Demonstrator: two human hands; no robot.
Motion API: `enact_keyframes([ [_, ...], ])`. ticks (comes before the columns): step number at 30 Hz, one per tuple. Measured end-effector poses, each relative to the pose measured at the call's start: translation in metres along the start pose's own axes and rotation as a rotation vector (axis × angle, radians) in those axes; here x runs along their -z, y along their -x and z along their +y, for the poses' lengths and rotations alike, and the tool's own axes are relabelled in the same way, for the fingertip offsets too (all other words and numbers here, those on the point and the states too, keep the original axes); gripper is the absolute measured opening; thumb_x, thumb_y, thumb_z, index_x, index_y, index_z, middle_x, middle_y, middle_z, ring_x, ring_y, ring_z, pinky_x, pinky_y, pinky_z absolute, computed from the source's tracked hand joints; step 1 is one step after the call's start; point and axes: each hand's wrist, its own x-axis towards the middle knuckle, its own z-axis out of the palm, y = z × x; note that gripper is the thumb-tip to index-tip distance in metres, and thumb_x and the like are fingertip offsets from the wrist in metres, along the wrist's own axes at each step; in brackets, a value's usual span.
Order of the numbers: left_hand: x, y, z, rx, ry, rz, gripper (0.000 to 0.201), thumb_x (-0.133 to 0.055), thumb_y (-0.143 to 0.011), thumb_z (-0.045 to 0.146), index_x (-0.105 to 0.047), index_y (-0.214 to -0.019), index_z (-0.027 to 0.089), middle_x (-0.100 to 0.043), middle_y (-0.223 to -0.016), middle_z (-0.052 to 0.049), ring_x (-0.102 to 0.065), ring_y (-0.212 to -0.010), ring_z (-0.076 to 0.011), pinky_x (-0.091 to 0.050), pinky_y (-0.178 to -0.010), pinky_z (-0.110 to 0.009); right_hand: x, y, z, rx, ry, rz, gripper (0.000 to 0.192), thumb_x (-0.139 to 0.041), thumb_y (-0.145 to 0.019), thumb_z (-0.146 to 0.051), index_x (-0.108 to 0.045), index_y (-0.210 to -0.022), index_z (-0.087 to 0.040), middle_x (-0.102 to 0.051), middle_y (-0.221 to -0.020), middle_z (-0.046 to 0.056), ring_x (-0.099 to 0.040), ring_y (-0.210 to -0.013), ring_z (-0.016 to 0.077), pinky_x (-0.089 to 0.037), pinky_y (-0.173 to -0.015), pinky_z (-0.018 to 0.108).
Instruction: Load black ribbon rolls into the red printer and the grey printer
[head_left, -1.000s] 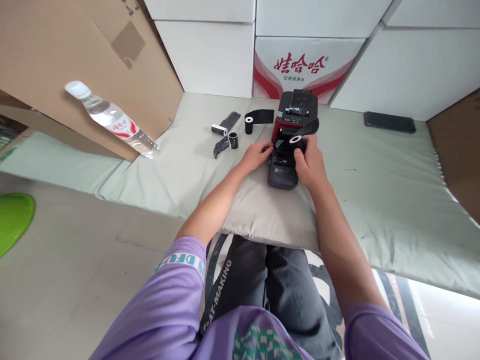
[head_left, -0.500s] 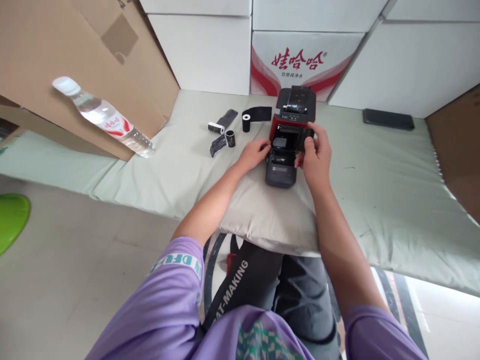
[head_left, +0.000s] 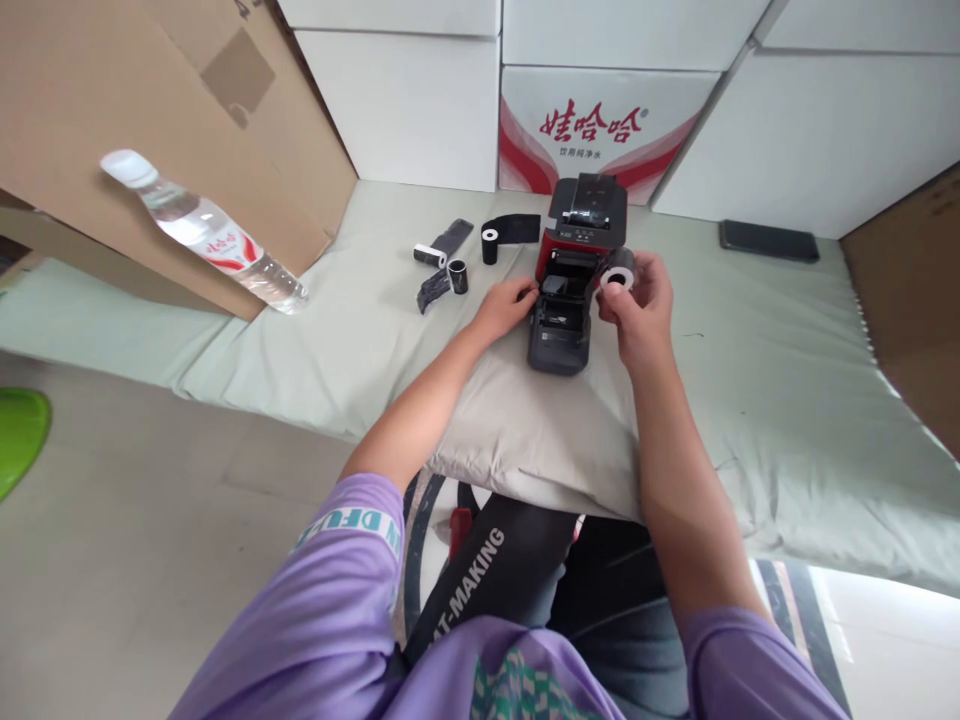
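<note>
In the upper centre-right of the frame, a red and black device (head_left: 589, 238) stands on the padded cushion (head_left: 772, 370), its front cover (head_left: 559, 350) folded down towards the person; the right hand (head_left: 646, 315), just beside the device's right edge, has its thumb and fingers closed around a black roll (head_left: 624, 263), whose pale ringed end is turned towards the viewer; the left hand (head_left: 504, 308) rests at the device's left edge with fingers bent and fingertips against it, though whether they pinch anything I cannot tell.

As for progress, the handling looks partway along: the cover is already down and the compartment (head_left: 564, 285) exposed, while the held roll is outside it and the cover is not yet shut; something greyish shows within the compartment, too small to make out; a dark glossy strip (head_left: 592, 200) lies across the device's top.

Left of the device, near the frame's centre, three other rolls lie apart from both hands: an upright roll (head_left: 490, 248) with its tail stretched out, a roll on its side (head_left: 430, 256) and a hollow-ended roll (head_left: 458, 276); all three seem untouched.
</note>
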Motion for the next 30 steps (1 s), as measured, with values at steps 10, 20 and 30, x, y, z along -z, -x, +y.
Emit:
enact_keyframes([
  [10, -0.004, -0.003, -0.011, -0.12, 0.03, 0.153, 0.014, -0.056, -0.1, 0.024, -0.07, -0.099, 0.022, -0.079, -0.102, -0.008, -0.072, -0.103, -0.0261, -0.054, -0.097, -0.04, -0.004, 0.003, 0.003, 0.169, -0.056, 0.123, 0.061, -0.085, -0.075, -0.078, -0.06, -0.104, -0.03, -0.076, -0.102, 0.006, -0.078, -0.097, 0.0268, -0.069, -0.087, 0.047],
  [20, 0.004, 0.013, 0.014, -0.441, 0.031, 0.301, 0.057, -0.033, -0.111, 0.07, -0.068, -0.118, 0.025, -0.078, -0.11, -0.008, -0.073, -0.106, -0.0249, -0.053, -0.101, -0.045, -0.011, 0.014, -0.022, 0.048, 0.37, 0.098, 0.044, -0.079, -0.084, -0.065, -0.068, -0.097, -0.025, -0.067, -0.083, 0.0, -0.065, -0.076, 0.0189, -0.055, -0.072, 0.037],
  [30, -0.002, 0.013, 0.015, -0.439, -0.024, 0.148, 0.061, -0.046, -0.106, 0.073, -0.068, -0.14, 0.028, -0.08, -0.12, -0.008, -0.074, -0.113, -0.0268, -0.05, -0.108, -0.046, -0.004, 0.011, -0.019, 0.004, 0.507, -0.057, 0.024, -0.075, -0.088, -0.046, -0.07, -0.096, -0.024, -0.062, -0.073, -0.001, -0.057, -0.068, 0.0179, -0.047, -0.069, 0.036],
])
